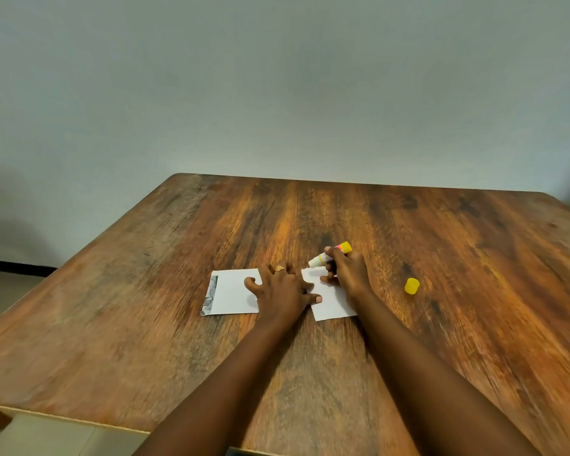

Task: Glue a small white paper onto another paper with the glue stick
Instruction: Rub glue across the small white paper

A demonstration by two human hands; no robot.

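On a wooden counter [310,209], a paper with a printed left edge [231,292] lies flat under the spread fingers of a person's left hand [282,292], which wears a gold ring [279,268]; its thumb presses the small white paper [333,304] just beside. The right hand [349,271] has its fingers curled round the tilted glue stick [329,256], uncapped tip at that sheet's far left corner. The yellow cap [411,286] rests apart, to the right.
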